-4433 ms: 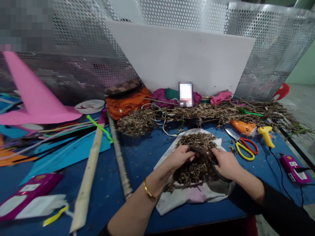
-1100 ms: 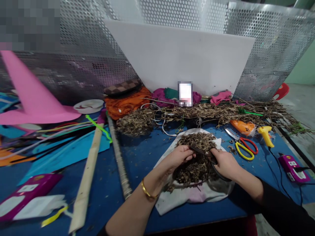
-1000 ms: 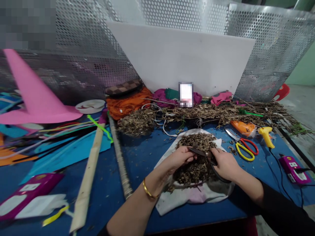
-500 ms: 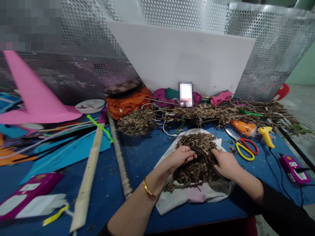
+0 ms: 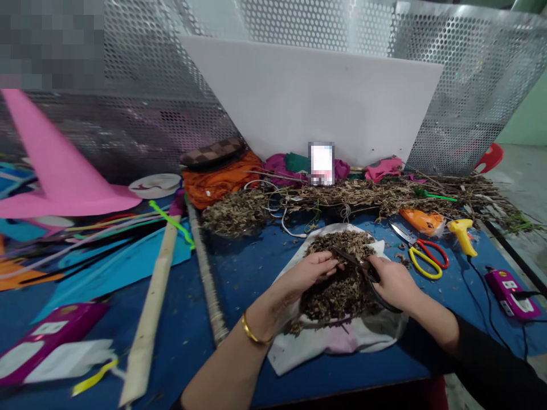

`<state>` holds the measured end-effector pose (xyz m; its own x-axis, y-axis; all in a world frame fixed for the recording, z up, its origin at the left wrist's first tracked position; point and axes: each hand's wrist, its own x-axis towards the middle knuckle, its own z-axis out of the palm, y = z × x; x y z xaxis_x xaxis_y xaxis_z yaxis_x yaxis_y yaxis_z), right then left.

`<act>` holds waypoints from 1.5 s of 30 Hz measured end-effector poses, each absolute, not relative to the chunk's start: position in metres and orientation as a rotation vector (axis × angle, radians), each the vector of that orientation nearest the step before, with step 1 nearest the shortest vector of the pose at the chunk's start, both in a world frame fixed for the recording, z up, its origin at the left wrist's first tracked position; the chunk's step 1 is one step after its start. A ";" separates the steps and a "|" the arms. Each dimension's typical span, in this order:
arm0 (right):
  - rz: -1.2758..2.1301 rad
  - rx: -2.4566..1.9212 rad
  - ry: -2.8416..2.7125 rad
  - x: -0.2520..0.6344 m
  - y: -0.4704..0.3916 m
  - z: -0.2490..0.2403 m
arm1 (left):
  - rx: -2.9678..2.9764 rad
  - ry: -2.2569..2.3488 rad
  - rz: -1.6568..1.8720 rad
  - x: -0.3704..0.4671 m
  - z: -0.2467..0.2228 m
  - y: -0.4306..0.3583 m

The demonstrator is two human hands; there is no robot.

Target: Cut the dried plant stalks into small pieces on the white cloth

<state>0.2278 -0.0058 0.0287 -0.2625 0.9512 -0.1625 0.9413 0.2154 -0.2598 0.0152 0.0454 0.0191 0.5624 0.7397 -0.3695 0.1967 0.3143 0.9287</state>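
Observation:
A heap of dried, crumbled leaves (image 5: 337,296) lies on a white cloth (image 5: 294,356) in front of me. My right hand (image 5: 393,283) is closed round the dark handles of a pair of scissors (image 5: 383,300), whose blades point left over the heap and look parted. Close to the blade tips, my left hand (image 5: 314,271) has its thumb and fingers pressed together above the leaves. Whatever it pinches is too small to make out. A gold bangle (image 5: 251,331) circles the left wrist.
Red-and-yellow scissors (image 5: 425,259), a yellow glue gun (image 5: 462,236) and a purple power strip (image 5: 511,293) lie to the right. Dry twigs (image 5: 384,196) run along the back, below a white board (image 5: 325,97). At left are a wooden stick (image 5: 156,302) and a pink pointed hat (image 5: 60,165).
My left hand has shifted slightly left, away from the scissors. The blades now show more plainly, spread a little above the leaves. The right hand has barely moved.

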 end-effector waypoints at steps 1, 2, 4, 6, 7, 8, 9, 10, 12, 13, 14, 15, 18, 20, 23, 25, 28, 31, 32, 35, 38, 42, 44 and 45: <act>0.470 -1.899 -2.404 0.228 -0.006 0.030 | 1.231 0.947 0.458 0.014 0.019 0.046; 0.463 -1.905 -2.393 0.227 -0.006 0.032 | 1.232 0.959 0.483 0.013 0.020 0.047; 0.458 -1.908 -2.392 0.226 -0.007 0.035 | 1.247 1.002 0.532 0.013 0.021 0.047; 0.455 -1.906 -2.407 0.225 -0.007 0.036 | 1.270 1.027 0.553 0.014 0.024 0.047; 0.450 -1.898 -2.416 0.225 -0.008 0.036 | 1.280 1.030 0.551 0.016 0.025 0.046; 0.443 -1.888 -2.422 0.225 -0.008 0.036 | 1.289 1.031 0.543 0.017 0.026 0.045; 0.435 -1.879 -2.426 0.224 -0.008 0.035 | 1.294 1.036 0.535 0.019 0.028 0.044; 0.430 -1.866 -2.431 0.224 -0.009 0.034 | 1.296 1.044 0.525 0.020 0.028 0.043; 0.426 -1.847 -2.439 0.224 -0.009 0.032 | 1.299 1.054 0.508 0.022 0.029 0.041; 0.424 -1.844 -2.446 0.225 -0.009 0.032 | 1.302 1.053 0.505 0.023 0.029 0.041; 0.423 -1.844 -2.456 0.225 -0.009 0.031 | 1.307 1.049 0.502 0.023 0.029 0.040; 0.419 -1.849 -2.465 0.225 -0.008 0.031 | 1.312 1.042 0.499 0.023 0.028 0.040; 0.420 -1.856 -2.491 0.226 -0.008 0.030 | 1.312 1.025 0.485 0.023 0.025 0.040; 0.437 -1.840 -2.495 0.226 -0.008 0.029 | 1.294 1.011 0.471 0.022 0.024 0.040; 0.451 -1.840 -2.487 0.227 -0.008 0.030 | 1.259 1.029 0.485 0.022 0.024 0.039; 0.445 -1.858 -2.483 0.227 -0.008 0.031 | 1.256 1.079 0.481 0.023 0.025 0.039; 0.434 -1.876 -2.493 0.226 -0.009 0.033 | 1.315 1.107 0.456 0.024 0.024 0.039; 0.409 -1.889 -2.498 0.224 -0.009 0.033 | 1.384 1.063 0.468 0.026 0.018 0.039; 0.407 -1.890 -2.498 0.224 -0.009 0.033 | 1.389 1.050 0.475 0.026 0.015 0.040; 0.433 -1.896 -2.506 0.223 -0.009 0.030 | 1.360 1.054 0.512 0.026 0.012 0.040; 0.459 -1.905 -2.503 0.223 -0.009 0.028 | 1.298 1.097 0.508 0.026 0.016 0.039; 0.470 -1.899 -2.502 0.223 -0.009 0.027 | 1.253 1.118 0.462 0.025 0.023 0.040; 0.474 -1.901 -2.499 0.223 -0.009 0.029 | 1.245 1.119 0.453 0.025 0.024 0.041; 0.476 -1.900 -2.501 0.223 -0.009 0.029 | 1.243 1.123 0.450 0.025 0.023 0.041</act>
